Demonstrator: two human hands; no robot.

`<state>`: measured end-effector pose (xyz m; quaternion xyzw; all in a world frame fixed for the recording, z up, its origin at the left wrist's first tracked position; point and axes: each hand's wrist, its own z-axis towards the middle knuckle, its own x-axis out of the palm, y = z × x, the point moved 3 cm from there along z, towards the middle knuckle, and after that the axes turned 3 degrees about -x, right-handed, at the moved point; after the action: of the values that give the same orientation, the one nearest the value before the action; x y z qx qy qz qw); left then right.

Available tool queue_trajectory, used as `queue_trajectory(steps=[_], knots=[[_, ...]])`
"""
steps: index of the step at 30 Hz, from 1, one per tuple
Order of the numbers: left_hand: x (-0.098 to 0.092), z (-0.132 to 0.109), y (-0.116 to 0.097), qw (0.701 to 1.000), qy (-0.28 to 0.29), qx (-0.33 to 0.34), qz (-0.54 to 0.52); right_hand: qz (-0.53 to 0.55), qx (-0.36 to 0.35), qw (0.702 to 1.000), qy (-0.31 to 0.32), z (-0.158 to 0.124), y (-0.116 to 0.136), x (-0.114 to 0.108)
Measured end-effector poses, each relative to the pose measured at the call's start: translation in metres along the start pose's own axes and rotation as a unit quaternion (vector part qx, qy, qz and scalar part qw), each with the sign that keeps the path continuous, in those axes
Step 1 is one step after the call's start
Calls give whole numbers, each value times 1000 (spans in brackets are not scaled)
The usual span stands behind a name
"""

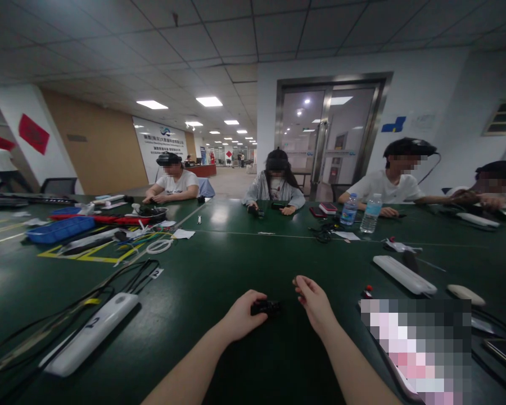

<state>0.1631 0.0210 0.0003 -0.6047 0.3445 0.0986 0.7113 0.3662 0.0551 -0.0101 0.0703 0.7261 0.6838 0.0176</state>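
On the dark green table (219,270), my left hand (241,316) is closed around one end of a small black object (269,307). Its kind is too dark to make out, and my palm and fingers hide its left end. To the right and slightly higher, my right hand (314,301) is raised above the tabletop with thumb and fingertips pinched together. Something tiny may be between those fingertips, but it is too small to name. The two hands are apart, with bare table between them.
White power strips (95,332) lie at left with black cables, and another white strip (405,274) at right. Water bottles (371,214), a blue tray (61,229), a computer mouse (466,294) and a phone (504,353) are around. Several people wearing headsets sit opposite.
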Motion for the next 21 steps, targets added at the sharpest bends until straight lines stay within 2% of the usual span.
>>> queue_trajectory(steps=[2, 4, 10, 21], knots=[[0, 0, 0, 1000, 1, -2, -1, 68, 27, 997, -35, 5, -6, -8], [0, 0, 0, 1000, 1, -1, -1, 87, 36, 995, -44, 8, -8, -13], [1, 1, 0, 1000, 0, 6, 12, 214, 84, 970, -84, 7, -8, -11], [1, 2, 2, 1000, 0, 18, 3, 246, 102, 960, -92, 4, -6, -11]])
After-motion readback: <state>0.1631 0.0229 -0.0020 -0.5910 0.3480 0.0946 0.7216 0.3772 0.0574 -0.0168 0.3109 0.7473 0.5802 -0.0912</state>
